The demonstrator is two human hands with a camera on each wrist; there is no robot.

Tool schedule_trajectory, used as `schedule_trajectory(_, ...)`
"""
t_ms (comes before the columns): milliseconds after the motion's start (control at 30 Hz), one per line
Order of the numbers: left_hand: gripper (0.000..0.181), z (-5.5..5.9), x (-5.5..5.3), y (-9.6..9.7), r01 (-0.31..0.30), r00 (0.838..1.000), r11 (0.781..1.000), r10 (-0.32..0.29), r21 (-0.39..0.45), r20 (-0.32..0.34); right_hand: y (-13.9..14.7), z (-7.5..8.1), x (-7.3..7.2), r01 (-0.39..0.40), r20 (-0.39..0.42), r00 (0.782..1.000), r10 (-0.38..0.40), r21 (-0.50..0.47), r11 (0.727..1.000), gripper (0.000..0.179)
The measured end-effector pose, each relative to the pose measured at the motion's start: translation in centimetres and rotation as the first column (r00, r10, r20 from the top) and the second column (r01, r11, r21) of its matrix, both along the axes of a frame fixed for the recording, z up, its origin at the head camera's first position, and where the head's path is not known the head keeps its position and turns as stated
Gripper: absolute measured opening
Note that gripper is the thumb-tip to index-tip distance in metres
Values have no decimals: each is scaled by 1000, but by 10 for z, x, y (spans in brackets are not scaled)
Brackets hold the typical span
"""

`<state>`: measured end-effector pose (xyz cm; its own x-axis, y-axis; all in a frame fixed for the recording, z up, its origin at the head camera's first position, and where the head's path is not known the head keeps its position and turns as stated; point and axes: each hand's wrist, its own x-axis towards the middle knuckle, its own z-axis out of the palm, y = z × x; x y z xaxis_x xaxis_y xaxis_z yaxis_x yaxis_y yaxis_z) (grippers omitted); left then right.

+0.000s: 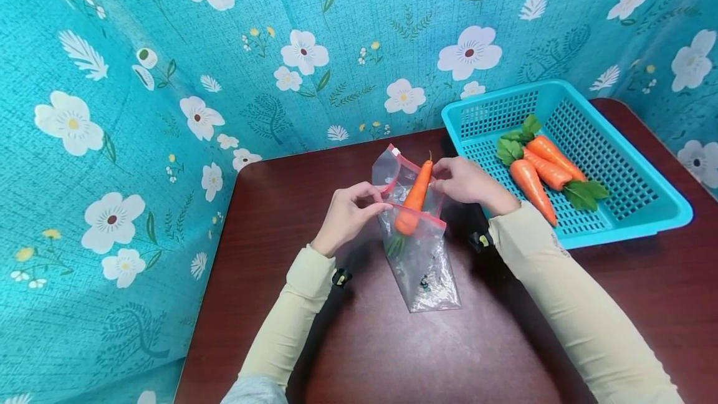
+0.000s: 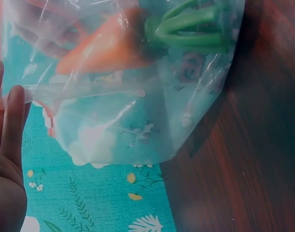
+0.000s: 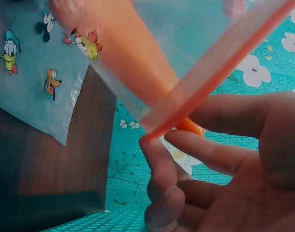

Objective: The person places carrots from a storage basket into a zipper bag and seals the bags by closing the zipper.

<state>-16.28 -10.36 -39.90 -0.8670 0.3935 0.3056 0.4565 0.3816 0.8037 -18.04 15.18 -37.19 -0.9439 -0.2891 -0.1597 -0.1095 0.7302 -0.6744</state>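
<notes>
Fingers (image 1: 364, 191) of the left hand (image 1: 344, 214) and right hand (image 1: 470, 183) pinch a red-edged slider bag (image 1: 429, 273) at center frame, apparently to hold its mouth open around a greens-inward carrot (image 1: 416, 195).

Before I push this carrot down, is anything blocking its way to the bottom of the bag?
Nothing visible does. The carrot is green end first in the clear bag, and nothing else shows below it. The left hand holds the bag beside the carrot.
</notes>
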Motion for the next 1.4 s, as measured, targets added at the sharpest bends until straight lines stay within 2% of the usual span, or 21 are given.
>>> schedule_trajectory(167,17,0,-1,-2,8,1000,999,-8,52,-11,-2,2,0,-11,-41,999,9,-60,998,33)
schedule_trajectory(300,18,0,-3,-5,0,1000,996,0,94,-9,-6,11,3,8,-60,998,-14,-87,996,19)
schedule_trajectory(433,17,3,-4,-9,-54,999,991,54,124,0,-6,26,7,100,-107,988,-116,-138,985,23)
schedule_trajectory(500,16,6,-3,-10,-78,997,988,77,135,13,-6,34,10,166,-140,971,-192,-175,970,26)
schedule_trajectory(600,15,20,5,-11,-90,996,986,87,142,25,-5,41,13,255,-198,933,-301,-230,939,28)
schedule_trajectory(733,15,37,15,-10,-78,997,986,77,146,12,-5,47,16,312,-271,877,-396,-305,900,29)
schedule_trajectory(933,16,41,16,-11,-52,998,985,56,163,-22,-11,55,19,308,-345,830,-437,-370,876,29)
schedule_trajectory(1033,15,36,11,-13,-54,998,984,61,171,-36,-13,61,21,291,-405,790,-460,-412,863,29)
schedule_trajectory(1100,15,32,7,-14,-57,996,984,68,169,-55,-15,65,23,277,-435,771,-465,-429,860,28)
schedule_trajectory(1167,15,26,2,-17,-56,994,984,70,170,-78,-16,69,25,268,-443,768,-462,-432,861,27)
schedule_trajectory(1233,16,25,0,-18,-44,992,985,63,168,-112,-17,72,26,263,-441,775,-453,-426,866,27)
schedule_trajectory(1300,16,24,-1,-20,-33,987,985,59,167,-150,-18,75,27,266,-434,778,-455,-428,864,27)
schedule_trajectory(1400,16,27,-1,-23,-11,977,985,47,173,-208,-18,77,28,273,-435,770,-467,-436,857,27)
